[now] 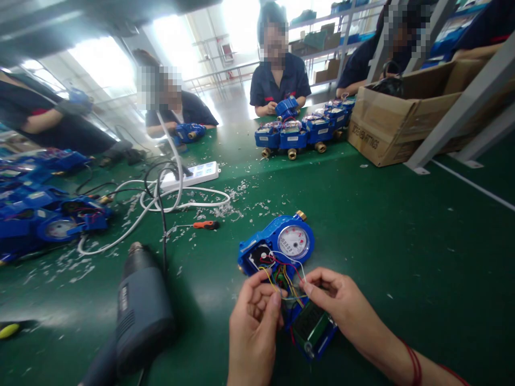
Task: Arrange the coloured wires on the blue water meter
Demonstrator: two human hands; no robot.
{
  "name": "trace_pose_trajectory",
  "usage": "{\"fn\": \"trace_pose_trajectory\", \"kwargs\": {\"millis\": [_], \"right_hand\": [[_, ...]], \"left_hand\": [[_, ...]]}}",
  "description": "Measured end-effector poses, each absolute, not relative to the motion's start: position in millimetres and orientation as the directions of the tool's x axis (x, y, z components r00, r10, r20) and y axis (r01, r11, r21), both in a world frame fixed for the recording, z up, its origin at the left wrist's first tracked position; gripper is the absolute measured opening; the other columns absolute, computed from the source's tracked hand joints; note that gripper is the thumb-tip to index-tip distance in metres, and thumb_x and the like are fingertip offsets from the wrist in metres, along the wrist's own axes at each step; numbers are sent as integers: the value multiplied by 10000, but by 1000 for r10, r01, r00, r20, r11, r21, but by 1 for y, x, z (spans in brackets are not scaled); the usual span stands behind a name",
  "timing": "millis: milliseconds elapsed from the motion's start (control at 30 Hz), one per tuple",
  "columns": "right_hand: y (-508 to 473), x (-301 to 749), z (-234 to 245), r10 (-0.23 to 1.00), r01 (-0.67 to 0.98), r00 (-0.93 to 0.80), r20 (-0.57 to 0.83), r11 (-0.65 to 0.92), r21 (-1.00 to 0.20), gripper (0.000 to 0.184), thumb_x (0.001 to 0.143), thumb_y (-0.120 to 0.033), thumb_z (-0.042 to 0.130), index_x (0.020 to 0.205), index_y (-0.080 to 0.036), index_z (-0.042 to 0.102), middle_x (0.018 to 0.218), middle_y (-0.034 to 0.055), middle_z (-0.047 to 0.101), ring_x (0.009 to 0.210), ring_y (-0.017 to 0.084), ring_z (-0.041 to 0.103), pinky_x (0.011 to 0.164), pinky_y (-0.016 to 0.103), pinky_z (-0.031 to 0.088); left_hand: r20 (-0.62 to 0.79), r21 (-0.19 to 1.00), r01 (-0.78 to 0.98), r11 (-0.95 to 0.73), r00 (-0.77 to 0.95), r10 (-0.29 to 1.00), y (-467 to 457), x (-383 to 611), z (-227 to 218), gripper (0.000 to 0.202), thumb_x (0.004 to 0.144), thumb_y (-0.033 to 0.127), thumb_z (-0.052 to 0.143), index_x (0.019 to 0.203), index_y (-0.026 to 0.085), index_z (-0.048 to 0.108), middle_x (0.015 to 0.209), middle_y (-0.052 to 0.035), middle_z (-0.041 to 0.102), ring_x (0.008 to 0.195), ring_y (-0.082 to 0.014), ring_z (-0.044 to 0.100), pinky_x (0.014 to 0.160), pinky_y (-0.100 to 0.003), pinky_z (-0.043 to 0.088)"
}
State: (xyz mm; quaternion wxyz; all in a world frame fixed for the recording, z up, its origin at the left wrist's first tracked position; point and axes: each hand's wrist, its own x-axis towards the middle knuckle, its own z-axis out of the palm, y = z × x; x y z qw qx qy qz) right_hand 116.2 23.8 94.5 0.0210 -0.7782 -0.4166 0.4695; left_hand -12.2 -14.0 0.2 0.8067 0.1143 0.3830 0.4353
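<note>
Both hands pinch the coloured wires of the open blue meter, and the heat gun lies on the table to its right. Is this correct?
Not quite: the head view shows the heat gun lying to the left of the blue meter, not its right. The rest holds: the left hand and right hand pinch its coloured wires.

Bench (422, 241): one long green top, matte, running out of view left and right. A thin white line (475, 186) crosses its right end. Grey steel struts (462, 107) slant up from the right edge, foot plates sitting on the top. Windows (241, 21) behind the far edge are big and fully blown out, the main light source. Grey shelving racks (333, 32) stand back right, loaded with boxes. Floor (233, 107) beyond is glossy and mirrors the glare. A dark overhead beam (80, 21) sits top left.
</note>
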Motion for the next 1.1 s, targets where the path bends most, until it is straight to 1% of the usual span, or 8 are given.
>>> {"fn": "trace_pose_trajectory", "kwargs": {"millis": [133,233,300,400,500,667,867,1100], "right_hand": [[24,115,94,651,598,220,-726,-678,-427,313,824,-392,529,842,-80,542,791,44,547,711,101,487,659,212,395],[25,113,95,643,594,241,-727,-690,-414,315,811,-389,545,821,-74,555,755,37,542,678,87,481,635,195,387],[25,112,95,645,611,229,-729,-678,-407,327,812,-399,542,824,-73,573,744,37,541,663,84,483,619,192,387],[26,112,97,665,624,172,-727,-644,-442,315,823,-385,534,843,-80,607,800,47,540,706,89,508,645,191,406],[27,112,98,678,632,96,-729,-607,-481,293,836,-362,523,845,-87,625,847,51,533,767,95,523,694,188,419],[29,112,99,659,612,38,-751,-609,-504,262,835,-321,524,886,-86,629,872,54,533,791,97,525,708,191,422],[24,117,97,598,543,163,-785,-718,-435,271,803,-340,572,867,-78,606,844,54,579,754,98,537,687,195,418],[22,117,93,573,445,206,-793,-777,-446,312,782,-375,602,870,-76,577,816,47,565,742,83,497,690,191,379]], "left_hand": [[-497,486,-575,659,438,749,-14,-13,-2,389,853,382,489,1061,64,402,815,-67,501,571,-53,433,510,-167,362],[-502,479,-571,667,445,742,-12,-13,-1,346,840,391,506,947,73,419,725,-25,454,561,-47,409,505,-157,347],[-505,469,-572,673,451,736,-10,-12,0,371,827,404,524,951,75,408,692,-6,417,560,-44,393,500,-148,337],[-511,453,-557,696,478,715,-7,-9,2,464,801,430,554,1048,67,406,711,-8,414,575,-41,375,510,-141,325],[-532,452,-538,712,477,699,-1,-5,3,502,777,435,582,1079,56,454,697,-17,446,594,-49,391,539,-146,334],[-544,377,-610,697,463,700,4,-3,5,362,775,374,601,915,46,540,773,-71,575,671,-77,526,612,-144,404],[-550,451,-579,679,419,723,0,-2,2,342,804,396,563,872,63,525,722,-33,534,606,-48,455,547,-131,353],[-547,509,-534,676,406,732,-1,-4,3,377,817,429,533,866,57,499,661,-15,455,561,-39,362,498,-137,277]]}}
